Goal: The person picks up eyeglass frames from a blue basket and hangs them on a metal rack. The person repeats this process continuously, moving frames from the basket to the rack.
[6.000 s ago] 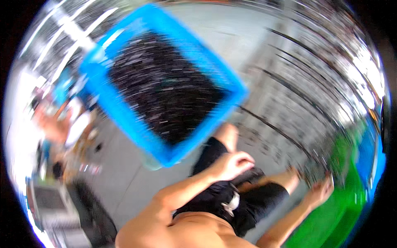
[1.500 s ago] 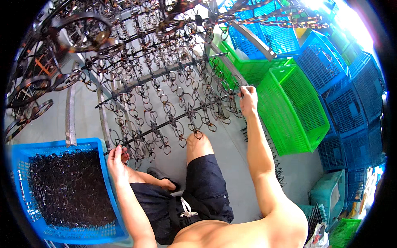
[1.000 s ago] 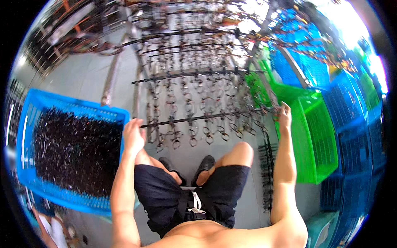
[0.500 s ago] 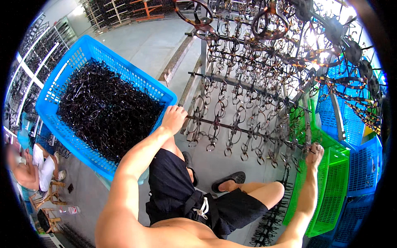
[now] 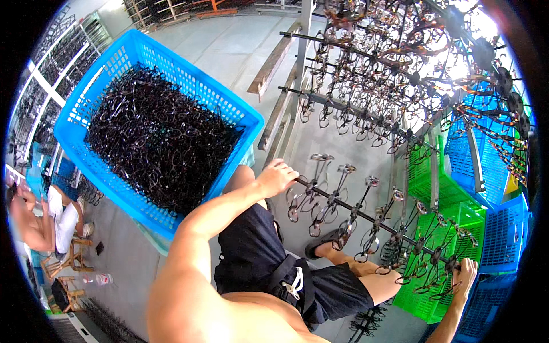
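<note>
My left hand (image 5: 277, 177) is closed round the left end of a thin dark rod (image 5: 369, 217). At its other end my right hand (image 5: 464, 278) grips the same rod, so it spans slantwise in front of my legs. Several dark eyeglass frames (image 5: 370, 246) are fixed along the rod, sticking out on both sides of it. Left of my left hand stands a blue plastic basket (image 5: 249, 128), heaped with a tangle of black eyeglass frames (image 5: 160, 137).
A metal rack (image 5: 303, 57) beyond me carries more rods of brown mottled eyeglass frames (image 5: 394, 51). Green crates (image 5: 423, 297) and blue crates (image 5: 503, 234) are stacked at the right. Another person (image 5: 40, 223) sits at the far left beside wooden stools (image 5: 74, 254).
The rod has come away from the rack, down and toward me, held in both hands. My hands have shifted right and lower. The basket appears slightly further right in view.
</note>
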A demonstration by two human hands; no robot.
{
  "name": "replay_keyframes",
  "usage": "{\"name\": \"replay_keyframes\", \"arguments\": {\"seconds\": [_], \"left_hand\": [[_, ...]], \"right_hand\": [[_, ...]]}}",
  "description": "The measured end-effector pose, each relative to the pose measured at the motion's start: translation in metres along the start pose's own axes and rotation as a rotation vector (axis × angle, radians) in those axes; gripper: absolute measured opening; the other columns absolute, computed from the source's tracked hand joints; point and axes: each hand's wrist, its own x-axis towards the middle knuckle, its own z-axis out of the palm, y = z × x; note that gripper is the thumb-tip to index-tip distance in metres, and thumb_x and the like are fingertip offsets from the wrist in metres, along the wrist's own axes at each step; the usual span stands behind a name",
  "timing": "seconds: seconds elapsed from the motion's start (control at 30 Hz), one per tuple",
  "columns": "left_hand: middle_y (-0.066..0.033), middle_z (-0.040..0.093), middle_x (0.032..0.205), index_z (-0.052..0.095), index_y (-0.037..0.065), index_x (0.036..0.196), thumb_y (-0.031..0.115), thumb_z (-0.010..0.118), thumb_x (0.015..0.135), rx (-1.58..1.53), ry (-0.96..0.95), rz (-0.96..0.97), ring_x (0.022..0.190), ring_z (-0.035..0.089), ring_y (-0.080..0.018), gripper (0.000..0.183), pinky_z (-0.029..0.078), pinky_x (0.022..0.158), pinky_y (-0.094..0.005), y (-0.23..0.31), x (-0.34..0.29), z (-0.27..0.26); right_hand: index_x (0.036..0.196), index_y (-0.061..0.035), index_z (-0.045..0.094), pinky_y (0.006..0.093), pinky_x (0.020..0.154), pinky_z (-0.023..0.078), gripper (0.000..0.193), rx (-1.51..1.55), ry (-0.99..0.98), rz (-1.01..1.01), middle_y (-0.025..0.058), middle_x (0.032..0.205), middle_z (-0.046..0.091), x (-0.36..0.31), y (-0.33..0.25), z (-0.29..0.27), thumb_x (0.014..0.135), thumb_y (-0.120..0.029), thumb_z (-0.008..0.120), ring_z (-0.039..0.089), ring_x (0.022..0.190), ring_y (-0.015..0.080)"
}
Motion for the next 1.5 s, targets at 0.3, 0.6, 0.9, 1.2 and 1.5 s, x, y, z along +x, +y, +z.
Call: {"name": "replay_keyframes", "arguments": {"seconds": [0.3, 0.6, 0.9, 1.2, 1.5], "left_hand": [[-0.0127, 0.059, 0.096, 0.056, 0.006, 0.104, 0.014, 0.056, 0.081, -0.075, -0.044, -0.476, 0.101, 0.054, -0.0308, 0.025, 0.045, 0.086, -0.0411, -0.024, -0.003, 0.05], [-0.0182, 0.049, 0.114, 0.052, 0.004, 0.113, 0.018, 0.064, 0.076, 0.314, 0.282, -0.612, 0.105, 0.045, -0.0357, 0.042, 0.038, 0.091, -0.0447, 0.008, -0.038, -0.088], [-0.0223, 0.055, 0.105, 0.045, -0.001, 0.111, 0.033, 0.055, 0.085, 0.238, -0.018, -1.019, 0.101, 0.051, -0.0386, 0.044, 0.044, 0.083, -0.0465, -0.012, -0.074, -0.07], [-0.0208, 0.056, 0.102, 0.043, 0.003, 0.106, 0.029, 0.056, 0.084, 0.23, -0.059, -1.11, 0.095, 0.056, -0.0397, 0.037, 0.046, 0.078, -0.049, 0.005, -0.059, -0.078], [-0.0229, 0.054, 0.108, 0.038, 0.004, 0.115, 0.028, 0.058, 0.082, 0.225, -0.12, -1.168, 0.097, 0.056, -0.0418, 0.046, 0.046, 0.08, -0.0483, 0.003, -0.06, -0.082]], "right_hand": [[0.069, -0.0075, 0.055, 0.0457, 0.064, 0.043, 0.023, 0.046, -0.353, 0.335, 0.0157, 0.07, 0.059, -0.014, -0.062, 0.071, 0.065, -0.023, 0.071, 0.057, 0.073, 0.0367], [0.071, -0.0072, 0.062, 0.0442, 0.068, 0.048, 0.02, 0.231, -0.352, 0.345, 0.0183, 0.073, 0.063, 0.004, -0.12, 0.218, 0.066, -0.027, 0.062, 0.06, 0.074, 0.0362], [0.079, -0.0088, 0.066, 0.0435, 0.07, 0.049, 0.033, 0.402, -0.494, 0.426, 0.0182, 0.081, 0.065, 0.048, -0.167, 0.294, 0.075, -0.041, 0.061, 0.062, 0.079, 0.0356], [0.08, -0.0079, 0.068, 0.0441, 0.068, 0.05, 0.036, 0.505, -0.393, 0.398, 0.0179, 0.076, 0.065, 0.11, -0.179, 0.326, 0.075, -0.043, 0.062, 0.063, 0.074, 0.0361], [0.075, -0.0062, 0.068, 0.0438, 0.067, 0.049, 0.03, 0.466, -0.344, 0.289, 0.015, 0.075, 0.065, 0.135, -0.163, 0.371, 0.071, -0.036, 0.065, 0.063, 0.073, 0.0333]]}}
